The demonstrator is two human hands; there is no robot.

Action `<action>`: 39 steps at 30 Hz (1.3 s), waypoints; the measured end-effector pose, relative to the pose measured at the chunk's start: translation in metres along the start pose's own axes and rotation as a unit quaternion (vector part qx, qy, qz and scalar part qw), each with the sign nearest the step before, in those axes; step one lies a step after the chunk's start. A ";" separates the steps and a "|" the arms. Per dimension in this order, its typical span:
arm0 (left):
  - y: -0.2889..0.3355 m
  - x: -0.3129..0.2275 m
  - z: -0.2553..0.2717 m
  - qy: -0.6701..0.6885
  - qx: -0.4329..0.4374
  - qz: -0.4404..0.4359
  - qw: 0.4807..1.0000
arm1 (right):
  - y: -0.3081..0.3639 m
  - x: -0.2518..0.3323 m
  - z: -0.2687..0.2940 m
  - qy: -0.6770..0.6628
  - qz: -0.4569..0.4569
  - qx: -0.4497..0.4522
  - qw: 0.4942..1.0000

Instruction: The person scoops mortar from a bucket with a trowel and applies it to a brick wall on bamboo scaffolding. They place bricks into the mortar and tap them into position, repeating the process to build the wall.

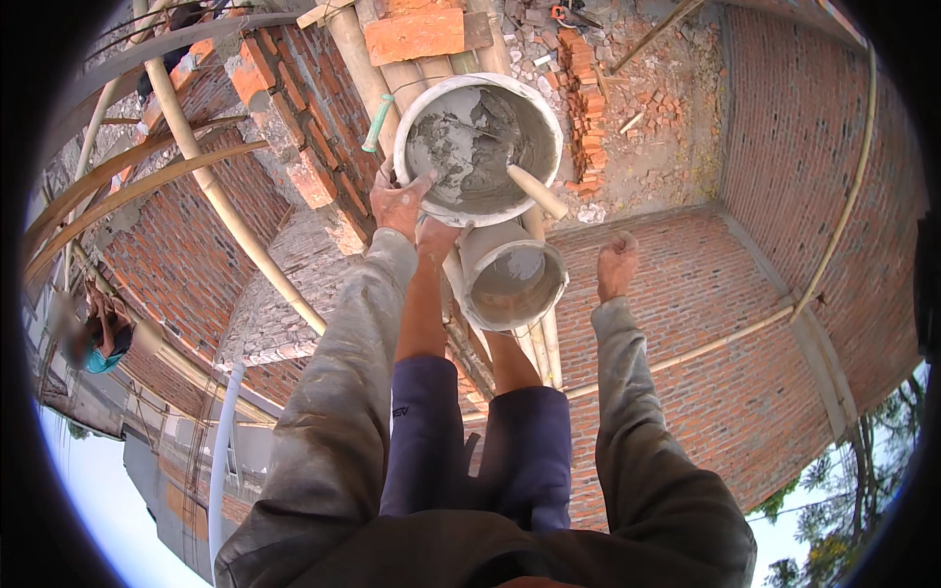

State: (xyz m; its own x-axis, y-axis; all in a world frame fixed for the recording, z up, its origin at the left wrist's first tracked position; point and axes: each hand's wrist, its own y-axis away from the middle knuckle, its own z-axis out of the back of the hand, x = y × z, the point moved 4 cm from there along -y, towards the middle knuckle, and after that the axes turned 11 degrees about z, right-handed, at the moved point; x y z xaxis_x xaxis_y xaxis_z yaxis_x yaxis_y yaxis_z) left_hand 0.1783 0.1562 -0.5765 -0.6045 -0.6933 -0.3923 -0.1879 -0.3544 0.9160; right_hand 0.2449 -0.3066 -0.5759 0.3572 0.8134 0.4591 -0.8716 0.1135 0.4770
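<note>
The left hand [397,204] pinches the near left rim of the larger bucket [541,135], which is round, whitish and smeared, with grey mortar [475,122] inside. Near it is one smaller bucket [512,312]. One pale handle [537,191] crosses the larger rim. At right, the right hand [617,267] is curled together.
</note>
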 end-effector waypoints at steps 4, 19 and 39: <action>0.068 0.092 -0.013 -0.009 -0.015 0.062 0.998 | 0.086 -0.155 -0.043 0.071 -0.006 0.213 0.974; 0.103 0.245 0.005 -0.607 -0.028 -0.021 0.794 | 0.177 -0.146 -0.049 -0.165 -0.074 0.144 0.973; 0.199 0.124 -0.024 -0.233 0.072 0.000 0.970 | 0.183 0.049 0.150 -0.287 -0.070 0.209 0.932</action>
State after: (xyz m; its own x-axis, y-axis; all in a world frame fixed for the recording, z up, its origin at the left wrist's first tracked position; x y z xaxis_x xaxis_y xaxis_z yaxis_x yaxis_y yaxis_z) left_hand 0.0841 -0.0152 -0.4447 -0.8822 -0.3226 -0.3430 -0.2739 -0.2410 0.9311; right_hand 0.1534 -0.3311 -0.3541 0.6829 0.3547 0.6387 -0.6389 -0.1340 0.7575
